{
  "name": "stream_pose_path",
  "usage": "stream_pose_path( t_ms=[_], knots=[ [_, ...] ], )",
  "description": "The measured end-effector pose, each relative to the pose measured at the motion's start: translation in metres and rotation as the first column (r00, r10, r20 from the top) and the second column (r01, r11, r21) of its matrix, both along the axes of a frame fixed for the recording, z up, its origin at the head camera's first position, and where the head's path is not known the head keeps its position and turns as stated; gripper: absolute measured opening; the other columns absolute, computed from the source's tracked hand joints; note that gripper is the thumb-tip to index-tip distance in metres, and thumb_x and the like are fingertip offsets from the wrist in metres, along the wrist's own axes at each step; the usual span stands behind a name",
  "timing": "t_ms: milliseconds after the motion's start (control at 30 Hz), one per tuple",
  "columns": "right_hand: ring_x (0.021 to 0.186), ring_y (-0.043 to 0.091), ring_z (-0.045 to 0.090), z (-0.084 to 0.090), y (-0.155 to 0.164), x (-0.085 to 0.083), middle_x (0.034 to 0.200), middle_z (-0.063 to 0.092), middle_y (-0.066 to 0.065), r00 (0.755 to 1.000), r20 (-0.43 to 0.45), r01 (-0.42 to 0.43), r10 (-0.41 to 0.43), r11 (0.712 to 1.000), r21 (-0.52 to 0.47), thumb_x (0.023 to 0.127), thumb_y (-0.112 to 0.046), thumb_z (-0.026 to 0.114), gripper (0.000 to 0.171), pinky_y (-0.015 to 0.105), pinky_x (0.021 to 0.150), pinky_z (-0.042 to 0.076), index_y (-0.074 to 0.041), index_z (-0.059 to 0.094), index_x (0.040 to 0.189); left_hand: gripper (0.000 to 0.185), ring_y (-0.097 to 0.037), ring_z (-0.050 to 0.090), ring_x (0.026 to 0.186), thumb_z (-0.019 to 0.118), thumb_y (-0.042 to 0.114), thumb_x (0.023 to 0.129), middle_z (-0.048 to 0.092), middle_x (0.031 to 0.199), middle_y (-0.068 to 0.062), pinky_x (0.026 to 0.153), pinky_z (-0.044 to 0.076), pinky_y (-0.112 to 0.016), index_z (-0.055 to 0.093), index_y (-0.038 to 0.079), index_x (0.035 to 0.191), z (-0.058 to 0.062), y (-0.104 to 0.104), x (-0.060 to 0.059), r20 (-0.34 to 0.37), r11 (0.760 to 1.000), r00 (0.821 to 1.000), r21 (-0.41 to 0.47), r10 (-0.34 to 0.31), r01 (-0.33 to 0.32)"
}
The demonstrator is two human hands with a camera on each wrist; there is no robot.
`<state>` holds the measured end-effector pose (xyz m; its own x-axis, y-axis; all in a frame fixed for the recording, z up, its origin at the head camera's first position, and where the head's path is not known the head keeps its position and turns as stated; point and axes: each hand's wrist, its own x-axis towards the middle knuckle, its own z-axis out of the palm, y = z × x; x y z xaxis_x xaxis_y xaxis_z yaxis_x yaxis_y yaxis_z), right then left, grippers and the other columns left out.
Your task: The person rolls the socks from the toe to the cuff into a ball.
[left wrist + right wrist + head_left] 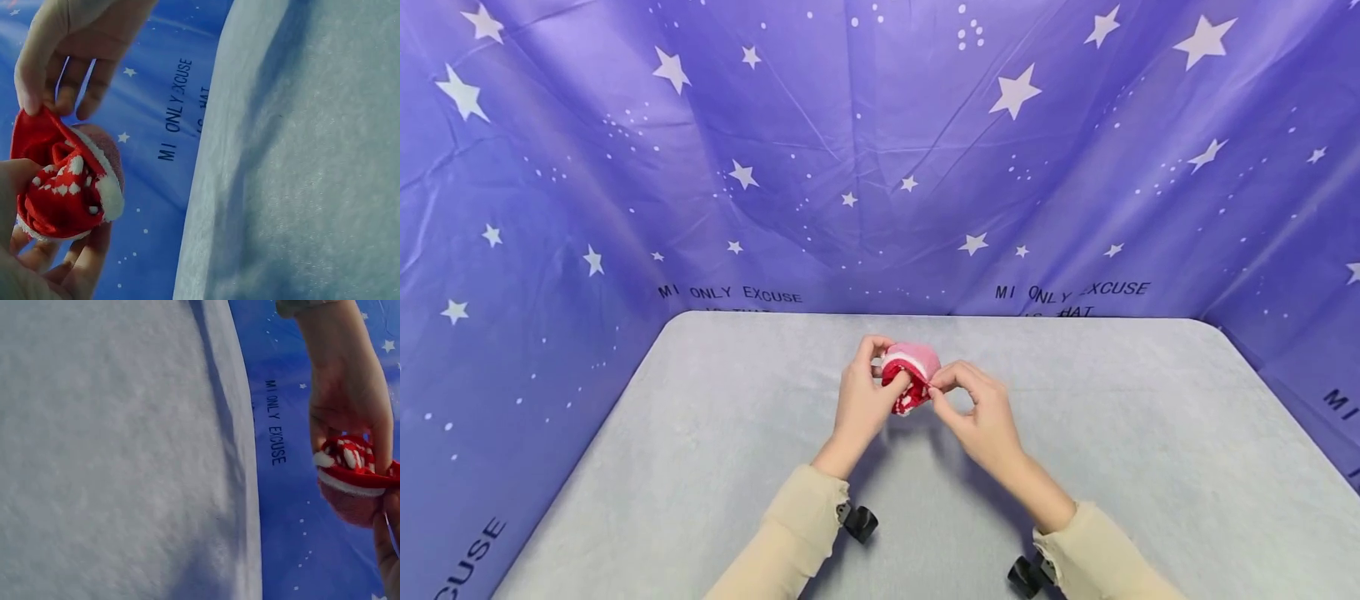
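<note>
A bundled sock [916,355], pink outside with a white band and a red opening, is held up between both hands over the far part of the table. Red fabric with white knit marks fills its opening in the left wrist view. My left hand [859,402] grips it from the left, thumb tucked into the opening and fingers round the outside. From the right, my right hand [988,417] pinches the red edge [39,128] between thumb and forefinger and draws it outward. Its other fingers [97,87] are spread loosely.
A light grey cloth covers the table [700,467], with shadows of the arms on it. Purple curtains [865,208] with white stars and lettering stand behind and beside it. Black wrist devices [861,523] sit at both sleeve cuffs.
</note>
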<state>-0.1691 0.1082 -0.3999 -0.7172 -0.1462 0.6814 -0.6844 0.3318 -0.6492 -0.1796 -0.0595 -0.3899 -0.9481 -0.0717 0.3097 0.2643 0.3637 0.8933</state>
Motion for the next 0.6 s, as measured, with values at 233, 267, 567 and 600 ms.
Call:
stream_pose_path(
  t_ms=[233, 267, 567, 600],
  knots=[
    [0.078, 0.003, 0.062, -0.0043, 0.0006, -0.0026, 0.086, 0.07, 0.007, 0.992, 0.093, 0.085, -0.085, 0.996, -0.003, 0.088, 0.001, 0.069, 0.008, 0.017, 0.073, 0.055, -0.005, 0.068, 0.091, 0.048, -0.024, 0.065, 0.098, 0.072, 0.016, 0.086, 0.068, 0.116, -0.016, 0.076, 0.057, -0.027, 0.051, 0.005, 0.127, -0.0007, -0.0011, 0.004, 0.08, 0.988, 0.985, 0.033, -0.152, 0.15],
    [0.079, 0.002, 0.062, -0.0045, 0.0015, -0.0034, 0.087, 0.07, 0.006, 0.988, 0.12, 0.098, -0.095, 0.995, -0.014, 0.088, 0.003, 0.069, 0.008, 0.016, 0.074, 0.055, -0.004, 0.067, 0.093, 0.051, -0.027, 0.064, 0.103, 0.073, 0.016, 0.086, 0.067, 0.119, -0.017, 0.079, 0.058, -0.029, 0.05, 0.004, 0.129, 0.0, -0.0019, 0.0047, 0.099, 0.981, 0.977, 0.061, -0.188, 0.183],
    [0.084, 0.006, 0.066, -0.0058, 0.0055, -0.0054, 0.097, 0.072, 0.014, 0.936, 0.334, 0.125, -0.112, 0.992, -0.019, 0.089, -0.004, 0.071, 0.014, 0.018, 0.074, 0.058, 0.001, 0.066, 0.102, 0.056, -0.034, 0.065, 0.115, 0.075, 0.006, 0.083, 0.06, 0.127, -0.02, 0.087, 0.059, -0.036, 0.053, 0.002, 0.134, 0.005, -0.006, 0.005, 0.187, 0.958, 0.948, 0.174, -0.258, 0.227],
    [0.083, 0.008, 0.067, -0.0059, 0.0055, -0.0055, 0.096, 0.073, 0.013, 0.932, 0.339, 0.136, -0.13, 0.991, 0.005, 0.09, -0.006, 0.07, 0.013, 0.019, 0.073, 0.058, 0.0, 0.067, 0.102, 0.055, -0.033, 0.065, 0.114, 0.075, 0.005, 0.082, 0.06, 0.126, -0.02, 0.087, 0.059, -0.035, 0.053, 0.002, 0.133, 0.0045, -0.0053, 0.0047, 0.187, 0.957, 0.947, 0.181, -0.261, 0.228]
  ],
)
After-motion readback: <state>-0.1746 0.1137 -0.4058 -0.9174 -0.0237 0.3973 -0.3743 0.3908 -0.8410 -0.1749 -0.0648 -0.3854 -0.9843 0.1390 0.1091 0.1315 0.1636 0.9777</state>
